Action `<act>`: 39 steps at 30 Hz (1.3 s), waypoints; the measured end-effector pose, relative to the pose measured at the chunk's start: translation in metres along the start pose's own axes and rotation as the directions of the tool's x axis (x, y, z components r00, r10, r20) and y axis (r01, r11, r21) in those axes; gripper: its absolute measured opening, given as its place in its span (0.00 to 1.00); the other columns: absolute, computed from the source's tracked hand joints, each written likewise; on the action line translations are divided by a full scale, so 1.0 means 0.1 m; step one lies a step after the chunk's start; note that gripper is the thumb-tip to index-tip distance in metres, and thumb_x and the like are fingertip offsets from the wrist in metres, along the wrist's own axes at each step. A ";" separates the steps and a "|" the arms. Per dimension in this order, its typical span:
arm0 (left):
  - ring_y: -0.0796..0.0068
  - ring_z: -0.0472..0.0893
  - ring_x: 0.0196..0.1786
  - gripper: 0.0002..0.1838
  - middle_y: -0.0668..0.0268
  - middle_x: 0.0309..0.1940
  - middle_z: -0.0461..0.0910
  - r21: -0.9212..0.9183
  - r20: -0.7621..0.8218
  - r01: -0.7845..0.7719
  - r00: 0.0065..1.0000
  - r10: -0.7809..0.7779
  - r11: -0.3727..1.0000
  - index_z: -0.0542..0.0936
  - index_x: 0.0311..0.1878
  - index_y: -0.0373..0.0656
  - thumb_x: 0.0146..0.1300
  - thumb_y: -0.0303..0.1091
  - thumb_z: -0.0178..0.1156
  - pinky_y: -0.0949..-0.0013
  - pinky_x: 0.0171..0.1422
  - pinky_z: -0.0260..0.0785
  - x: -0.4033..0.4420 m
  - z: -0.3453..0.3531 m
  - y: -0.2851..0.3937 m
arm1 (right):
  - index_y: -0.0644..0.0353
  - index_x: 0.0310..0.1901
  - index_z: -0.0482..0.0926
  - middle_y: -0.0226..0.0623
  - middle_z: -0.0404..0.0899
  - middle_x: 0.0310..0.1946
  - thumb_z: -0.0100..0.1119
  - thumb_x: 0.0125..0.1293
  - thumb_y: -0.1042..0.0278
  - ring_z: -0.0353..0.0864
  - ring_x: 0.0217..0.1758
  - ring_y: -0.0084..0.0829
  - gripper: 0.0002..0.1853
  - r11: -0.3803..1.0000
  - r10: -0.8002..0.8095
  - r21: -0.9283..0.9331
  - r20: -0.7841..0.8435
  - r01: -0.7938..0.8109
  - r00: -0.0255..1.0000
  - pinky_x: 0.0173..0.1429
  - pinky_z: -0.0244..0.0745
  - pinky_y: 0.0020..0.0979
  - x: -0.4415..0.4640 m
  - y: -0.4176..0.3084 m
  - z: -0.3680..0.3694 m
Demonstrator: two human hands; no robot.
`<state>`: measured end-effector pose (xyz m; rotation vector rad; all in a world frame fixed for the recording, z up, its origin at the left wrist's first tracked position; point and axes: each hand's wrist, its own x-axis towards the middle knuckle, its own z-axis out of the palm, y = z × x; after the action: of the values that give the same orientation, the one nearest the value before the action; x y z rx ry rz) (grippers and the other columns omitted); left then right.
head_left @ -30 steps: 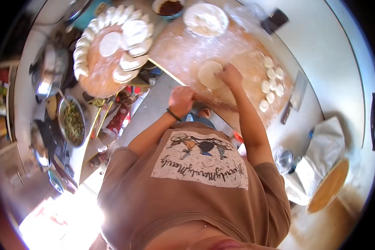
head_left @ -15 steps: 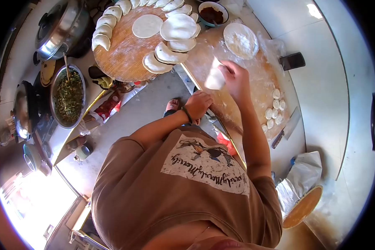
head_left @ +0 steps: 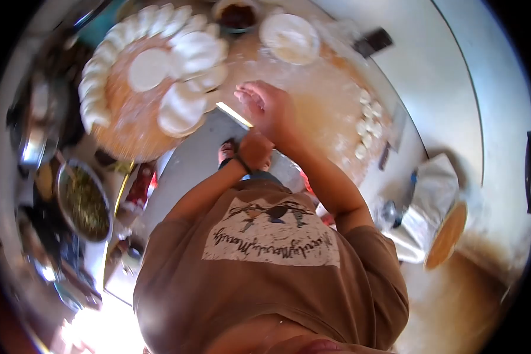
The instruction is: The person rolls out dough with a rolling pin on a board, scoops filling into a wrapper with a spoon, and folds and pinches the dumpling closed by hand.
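Observation:
My right hand is over the near left part of the floured work surface, fingers stretched toward the round board, holding nothing. My left hand, with a dark band at the wrist, is beside my right wrist; its fingers are blurred and partly hidden. On the round board, a white dough wrapper lies over folded dumplings near the right edge. Another flat wrapper rests mid-board. Dumplings line the rim, and more wrappers lie at upper right.
Several small dough pieces lie at the right, near a knife. A flour bowl, a bowl of dark red contents and a phone are farther back. A bowl of green filling stands left.
The wrapper has left my right hand and now lies on the dumplings at the board's right edge. My right hand has moved left and its fingers have opened; the camera view has turned.

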<state>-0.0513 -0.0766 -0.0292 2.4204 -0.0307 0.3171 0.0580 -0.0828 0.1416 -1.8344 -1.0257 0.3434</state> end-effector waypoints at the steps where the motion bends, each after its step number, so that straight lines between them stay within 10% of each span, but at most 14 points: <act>1: 0.56 0.82 0.48 0.08 0.60 0.38 0.83 -0.015 -0.097 -0.082 0.992 0.080 0.997 0.84 0.35 0.42 0.51 0.31 0.61 0.55 0.57 0.71 0.14 -0.24 0.11 | 0.70 0.49 0.84 0.43 0.88 0.36 0.64 0.71 0.70 0.89 0.33 0.28 0.12 0.998 0.040 -0.040 -0.022 -0.041 0.999 0.38 0.82 0.29 -0.08 0.18 -0.19; 7: 0.56 0.81 0.51 0.15 0.61 0.41 0.83 -0.016 -0.119 -0.050 0.992 0.048 0.999 0.82 0.44 0.46 0.50 0.26 0.64 0.52 0.63 0.68 0.30 -0.35 0.10 | 0.56 0.48 0.88 0.40 0.89 0.36 0.68 0.67 0.57 0.88 0.37 0.37 0.14 0.817 0.239 -0.421 -0.373 -0.394 0.896 0.43 0.81 0.35 -0.07 1.46 -1.26; 11: 0.58 0.81 0.52 0.17 0.61 0.43 0.82 0.010 -0.080 -0.037 0.996 0.038 0.999 0.81 0.47 0.44 0.51 0.27 0.65 0.53 0.63 0.67 0.36 -0.40 0.10 | 0.52 0.46 0.88 0.37 0.88 0.37 0.70 0.61 0.57 0.87 0.41 0.41 0.14 0.741 -0.170 -0.671 -0.214 -0.019 0.962 0.46 0.80 0.41 0.74 1.84 -1.22; 14: 0.56 0.81 0.51 0.16 0.61 0.42 0.83 0.008 -0.084 -0.006 0.996 0.007 1.000 0.82 0.45 0.45 0.50 0.26 0.64 0.52 0.62 0.68 0.42 -0.48 0.16 | 0.54 0.39 0.88 0.39 0.89 0.37 0.61 0.63 0.61 0.87 0.43 0.44 0.10 0.526 -0.107 -0.846 0.031 0.083 0.994 0.49 0.79 0.46 1.18 1.97 -0.89; 19: 0.56 0.81 0.51 0.17 0.61 0.42 0.83 0.016 -0.064 0.041 0.997 -0.040 0.999 0.82 0.46 0.45 0.49 0.27 0.66 0.52 0.62 0.68 0.35 -0.52 0.13 | 0.57 0.35 0.88 0.39 0.89 0.34 0.59 0.63 0.63 0.88 0.42 0.43 0.10 0.681 0.161 -0.730 0.083 -0.050 0.984 0.49 0.80 0.46 1.23 2.04 -0.89; 22: 0.56 0.82 0.51 0.18 0.61 0.42 0.83 0.043 -0.076 0.039 0.996 -0.036 0.998 0.82 0.46 0.45 0.49 0.28 0.68 0.52 0.62 0.67 0.32 -0.52 0.07 | 0.59 0.36 0.87 0.41 0.89 0.35 0.59 0.64 0.63 0.88 0.41 0.43 0.11 0.912 0.395 -0.227 0.270 -0.341 0.878 0.50 0.82 0.44 0.76 1.56 -1.49; 27: 0.57 0.82 0.51 0.17 0.61 0.42 0.83 0.055 -0.043 0.041 0.998 -0.038 0.998 0.82 0.46 0.46 0.49 0.28 0.68 0.53 0.61 0.67 0.30 -0.51 0.01 | 0.55 0.67 0.77 0.46 0.76 0.69 0.59 0.70 0.64 0.72 0.75 0.43 0.24 0.763 -0.069 -0.644 0.016 0.063 0.998 0.75 0.67 0.47 -0.54 2.30 -1.29; 28: 0.57 0.82 0.51 0.17 0.62 0.42 0.83 0.060 -0.045 0.038 0.998 -0.035 0.997 0.82 0.45 0.46 0.49 0.28 0.67 0.53 0.60 0.67 0.33 -0.49 -0.01 | 0.51 0.73 0.72 0.40 0.61 0.79 0.61 0.68 0.62 0.55 0.84 0.41 0.30 0.691 0.018 -0.719 0.119 0.074 0.993 0.83 0.53 0.48 -0.81 2.28 -1.14; 33: 0.58 0.82 0.50 0.16 0.62 0.42 0.83 0.080 0.034 -0.039 0.999 0.036 0.996 0.82 0.46 0.47 0.50 0.27 0.67 0.54 0.60 0.67 0.36 -0.48 -0.02 | 0.49 0.71 0.75 0.40 0.66 0.76 0.61 0.67 0.56 0.56 0.83 0.42 0.30 0.713 0.036 -0.680 0.278 0.170 0.960 0.84 0.51 0.50 -1.59 2.13 -1.33; 36: 0.58 0.81 0.51 0.16 0.62 0.42 0.83 0.081 0.059 -0.053 0.997 0.048 0.995 0.82 0.46 0.47 0.51 0.27 0.64 0.53 0.62 0.67 0.36 -0.43 0.06 | 0.49 0.70 0.75 0.38 0.68 0.75 0.62 0.66 0.56 0.59 0.82 0.42 0.29 0.705 0.040 -0.708 -0.001 -0.029 0.999 0.84 0.52 0.49 -1.21 2.12 -1.34; 39: 0.58 0.81 0.52 0.16 0.62 0.42 0.82 0.094 0.037 -0.030 0.999 0.026 0.995 0.82 0.47 0.47 0.52 0.27 0.64 0.54 0.63 0.67 0.40 -0.39 0.13 | 0.50 0.65 0.79 0.38 0.74 0.70 0.63 0.65 0.58 0.65 0.80 0.40 0.25 0.767 -0.123 -0.634 0.004 0.098 0.992 0.80 0.60 0.46 -0.74 2.17 -0.81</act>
<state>-0.0229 -0.0588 0.0170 2.5210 -0.0670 0.2944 0.1719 -0.2273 -0.0174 -2.3501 -1.3248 -0.1431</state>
